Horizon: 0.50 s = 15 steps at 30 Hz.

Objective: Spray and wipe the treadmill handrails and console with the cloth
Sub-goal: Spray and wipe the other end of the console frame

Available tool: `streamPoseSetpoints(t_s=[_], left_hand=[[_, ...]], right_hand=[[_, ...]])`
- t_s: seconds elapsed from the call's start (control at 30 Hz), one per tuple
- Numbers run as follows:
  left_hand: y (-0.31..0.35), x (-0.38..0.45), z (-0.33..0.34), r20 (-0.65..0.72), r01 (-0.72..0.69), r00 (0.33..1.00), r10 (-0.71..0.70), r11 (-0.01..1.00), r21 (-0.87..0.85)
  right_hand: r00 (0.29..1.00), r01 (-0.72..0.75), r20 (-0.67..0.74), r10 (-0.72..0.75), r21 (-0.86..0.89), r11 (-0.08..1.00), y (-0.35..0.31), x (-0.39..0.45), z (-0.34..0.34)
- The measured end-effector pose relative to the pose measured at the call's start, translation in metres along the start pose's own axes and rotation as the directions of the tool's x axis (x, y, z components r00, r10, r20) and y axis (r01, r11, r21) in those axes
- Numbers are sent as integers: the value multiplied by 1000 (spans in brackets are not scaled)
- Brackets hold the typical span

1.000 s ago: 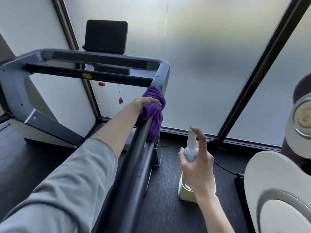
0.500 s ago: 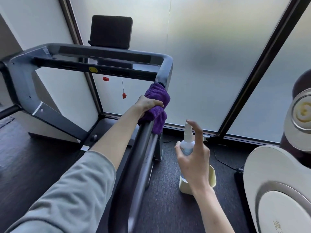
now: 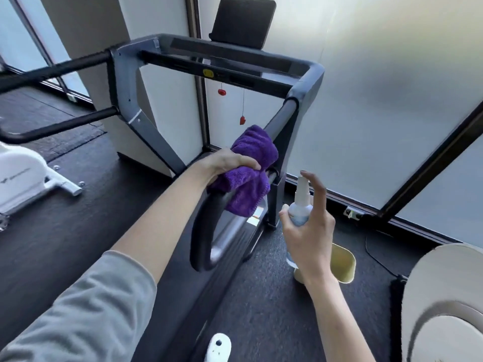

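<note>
Left hand (image 3: 230,163) clamps the purple cloth (image 3: 251,168) around the right handrail (image 3: 281,118), mid-frame, the rail running up toward the console (image 3: 230,56). Right hand (image 3: 308,231) grips the upright spray bottle (image 3: 300,205), nozzle up.

One head-worn wide-angle view looks forward and down, close over the treadmill's right handrail (image 3: 281,118), toward the console (image 3: 230,54).
</note>
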<state>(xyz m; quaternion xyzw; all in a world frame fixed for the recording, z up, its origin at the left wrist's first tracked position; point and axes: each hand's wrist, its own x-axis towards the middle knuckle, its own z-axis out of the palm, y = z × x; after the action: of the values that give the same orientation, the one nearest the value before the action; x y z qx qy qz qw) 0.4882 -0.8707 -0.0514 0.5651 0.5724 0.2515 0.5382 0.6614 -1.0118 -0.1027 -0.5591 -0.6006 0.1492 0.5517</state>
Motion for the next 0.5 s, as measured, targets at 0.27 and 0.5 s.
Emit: streamPoseSetpoints(t_s=[0.27, 0.5], left_hand=[[-62, -105, 5, -198, -156, 972, 123, 974, -162], [-81, -115, 35, -602, -203, 791, 111, 975, -88]], right_hand=[[998, 16, 53, -20, 75, 997, -18, -35, 10], [999, -36, 42, 35, 23, 999, -21, -60, 7]])
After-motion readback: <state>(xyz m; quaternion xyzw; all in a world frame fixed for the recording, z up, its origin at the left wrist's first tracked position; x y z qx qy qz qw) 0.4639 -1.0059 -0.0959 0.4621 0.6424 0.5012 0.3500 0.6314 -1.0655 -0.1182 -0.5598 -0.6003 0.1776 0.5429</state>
